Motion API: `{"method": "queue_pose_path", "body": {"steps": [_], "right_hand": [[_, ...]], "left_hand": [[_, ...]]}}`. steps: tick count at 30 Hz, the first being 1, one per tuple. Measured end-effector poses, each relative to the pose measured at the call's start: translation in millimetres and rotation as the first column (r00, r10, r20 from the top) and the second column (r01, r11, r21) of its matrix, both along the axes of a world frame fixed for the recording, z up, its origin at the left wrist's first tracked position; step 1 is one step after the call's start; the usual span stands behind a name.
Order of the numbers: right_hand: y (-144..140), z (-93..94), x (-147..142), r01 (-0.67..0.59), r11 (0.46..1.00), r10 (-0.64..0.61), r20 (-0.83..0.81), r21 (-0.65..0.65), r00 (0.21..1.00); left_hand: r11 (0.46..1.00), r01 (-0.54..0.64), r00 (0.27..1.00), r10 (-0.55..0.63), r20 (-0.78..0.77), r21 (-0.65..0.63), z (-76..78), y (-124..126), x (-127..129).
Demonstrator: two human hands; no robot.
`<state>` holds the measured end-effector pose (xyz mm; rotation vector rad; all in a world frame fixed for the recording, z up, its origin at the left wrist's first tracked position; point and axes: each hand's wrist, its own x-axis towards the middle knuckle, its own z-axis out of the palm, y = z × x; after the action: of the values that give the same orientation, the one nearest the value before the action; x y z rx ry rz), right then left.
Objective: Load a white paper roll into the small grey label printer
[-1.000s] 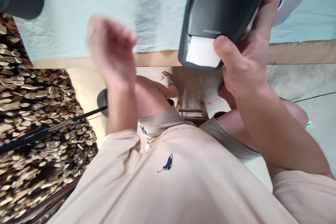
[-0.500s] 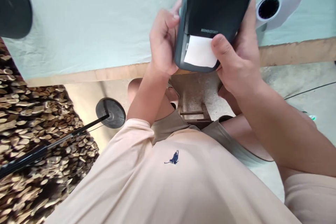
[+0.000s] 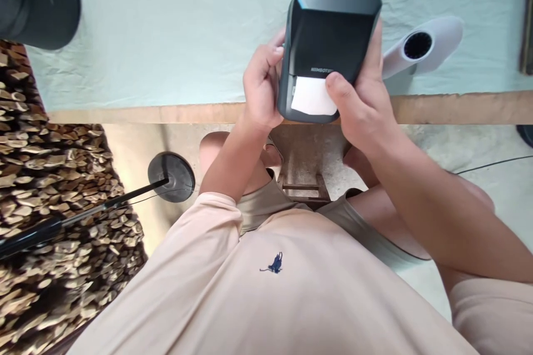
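Left hand [image 3: 261,86], apart from the black device [image 3: 333,39] one second ago, now meets it; device also sits lower in view. Left to right: woodpile [image 3: 54,188] between 8 and 9 o'clock; dark cylinder [image 3: 45,5] at 10; left hand at 12, gripping the device's left edge; device at 1, overlapping the front edge of the cloth-covered table [image 3: 166,39]; right hand [image 3: 366,113] at 2, gripping the right side, thumb on the white slip [image 3: 310,96]; white object [image 3: 447,39], black-faced, farther out at 2.
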<state>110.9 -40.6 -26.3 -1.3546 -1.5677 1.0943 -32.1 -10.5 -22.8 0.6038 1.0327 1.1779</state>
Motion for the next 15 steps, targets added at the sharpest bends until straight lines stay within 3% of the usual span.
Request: {"method": "queue_pose_path", "body": {"steps": [6, 9, 11, 13, 15], "right_hand": [[-1.9, 19.9, 3.9, 0.067, 0.998, -0.063, 0.193, -0.017, 0.979], [-1.3, 37.2, 5.6, 0.06, 0.998, -0.065, 0.316, 0.024, 0.946], [-1.4, 49.3, 6.8, 0.049, 0.994, -0.085, 0.4, 0.099, 0.912], [-1.5, 61.6, 7.8, 0.035, 0.986, -0.105, 0.444, 0.162, 0.89], [-0.6, 72.5, 8.3, 0.019, 0.986, -0.09, 0.435, 0.166, 0.896]], "left_hand": [[0.99, -0.072, 0.993, 0.083, -0.089, 0.122, -0.9, 3.1, 0.7], [0.993, -0.018, 1.0, 0.018, 0.002, 0.12, 3.7, 3.6, 1.4], [0.998, 0.019, 0.999, -0.021, 0.042, 0.055, 7.8, 2.5, 1.1], [0.996, 0.091, 0.994, -0.09, 0.06, -0.014, 13.0, 0.7, 1.5], [0.979, 0.201, 0.973, -0.202, 0.113, 0.016, 18.6, -0.9, 3.9]]}}
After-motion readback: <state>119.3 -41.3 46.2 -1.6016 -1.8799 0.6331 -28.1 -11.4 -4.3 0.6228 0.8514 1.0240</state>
